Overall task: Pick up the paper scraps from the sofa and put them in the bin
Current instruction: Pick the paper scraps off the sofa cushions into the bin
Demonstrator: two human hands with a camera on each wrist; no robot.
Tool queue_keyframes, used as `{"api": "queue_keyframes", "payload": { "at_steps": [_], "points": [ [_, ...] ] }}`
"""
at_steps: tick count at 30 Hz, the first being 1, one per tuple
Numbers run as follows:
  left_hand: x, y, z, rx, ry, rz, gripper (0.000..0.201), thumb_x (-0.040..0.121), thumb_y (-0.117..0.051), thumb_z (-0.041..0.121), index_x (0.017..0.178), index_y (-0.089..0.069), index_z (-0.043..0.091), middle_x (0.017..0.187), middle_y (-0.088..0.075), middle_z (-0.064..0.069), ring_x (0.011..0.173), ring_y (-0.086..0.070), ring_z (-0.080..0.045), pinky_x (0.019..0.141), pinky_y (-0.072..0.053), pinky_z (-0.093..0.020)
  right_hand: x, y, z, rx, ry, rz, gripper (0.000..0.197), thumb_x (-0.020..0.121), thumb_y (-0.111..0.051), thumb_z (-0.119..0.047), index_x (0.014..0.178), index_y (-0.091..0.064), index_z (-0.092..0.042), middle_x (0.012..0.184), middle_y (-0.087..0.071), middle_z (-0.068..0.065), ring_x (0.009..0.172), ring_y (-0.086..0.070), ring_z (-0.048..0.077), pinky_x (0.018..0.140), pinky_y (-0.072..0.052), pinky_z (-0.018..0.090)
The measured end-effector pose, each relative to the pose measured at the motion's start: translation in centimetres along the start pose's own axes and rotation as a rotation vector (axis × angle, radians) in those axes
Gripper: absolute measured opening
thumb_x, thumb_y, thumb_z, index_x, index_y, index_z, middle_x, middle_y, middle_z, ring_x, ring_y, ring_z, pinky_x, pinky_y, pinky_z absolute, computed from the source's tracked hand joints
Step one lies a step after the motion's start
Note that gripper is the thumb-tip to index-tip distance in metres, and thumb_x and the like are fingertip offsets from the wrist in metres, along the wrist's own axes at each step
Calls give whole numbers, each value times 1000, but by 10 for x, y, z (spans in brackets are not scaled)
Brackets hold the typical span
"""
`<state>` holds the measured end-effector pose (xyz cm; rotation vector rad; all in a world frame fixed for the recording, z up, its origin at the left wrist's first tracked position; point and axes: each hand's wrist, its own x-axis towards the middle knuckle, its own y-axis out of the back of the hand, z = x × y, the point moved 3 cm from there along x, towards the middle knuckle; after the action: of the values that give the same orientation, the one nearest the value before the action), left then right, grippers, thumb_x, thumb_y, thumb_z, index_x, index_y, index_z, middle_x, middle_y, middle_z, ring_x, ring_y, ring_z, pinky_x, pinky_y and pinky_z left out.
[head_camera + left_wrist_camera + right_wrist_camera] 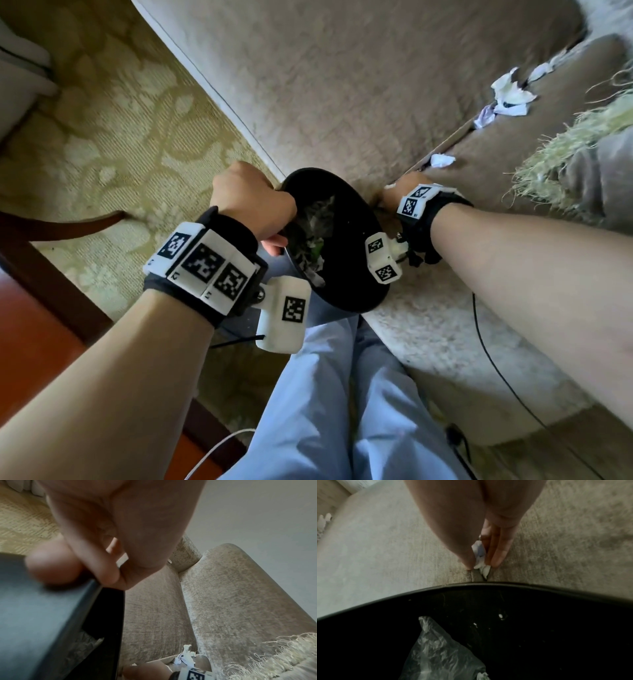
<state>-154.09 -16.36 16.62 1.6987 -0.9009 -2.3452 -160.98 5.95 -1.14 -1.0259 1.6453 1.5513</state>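
Note:
A black round bin (346,294) hangs against the sofa's front edge, with crumpled paper and plastic inside. My left hand (253,202) grips its rim (96,588), thumb on the outer wall. My right hand (397,193) reaches to the seam between the seat cushions, just beyond the bin. Its thumb and fingers pinch a white paper scrap (480,555) above the bin's rim (488,584). More white scraps lie along the cushion seam: one (442,160) close to my right hand, a cluster (507,96) farther back.
The beige sofa seat (342,85) fills the upper middle. A fringed throw (565,144) lies on the right cushion. Patterned carpet (113,130) spreads to the left, with a dark wooden furniture leg (68,229). A black cable (496,370) hangs over the sofa front.

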Motion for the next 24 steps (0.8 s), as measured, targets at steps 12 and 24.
{"api": "queue_keyframes", "payload": {
  "at_steps": [12, 24],
  "points": [
    [-10, 0, 4, -15, -24, -5, 20, 81, -55, -4, 98, -66, -3, 61, -70, -26, 42, -71, -26, 38, -53, -24, -23, 15, -5, 288, -116, -27, 40, 77, -69, -32, 111, -65, -12, 116, -68, 12, 106, -66, 30, 87, -56, 34],
    [-4, -2, 2, -60, -5, 63, 29, 73, -57, -7, 97, -74, -5, 62, -72, -25, 37, -66, -20, 43, -54, -22, -19, -3, -10, 148, -79, 1, 44, 88, -53, -26, 131, -51, -18, 122, -56, 12, 108, -59, 36, 73, -53, 29]
  ]
}}
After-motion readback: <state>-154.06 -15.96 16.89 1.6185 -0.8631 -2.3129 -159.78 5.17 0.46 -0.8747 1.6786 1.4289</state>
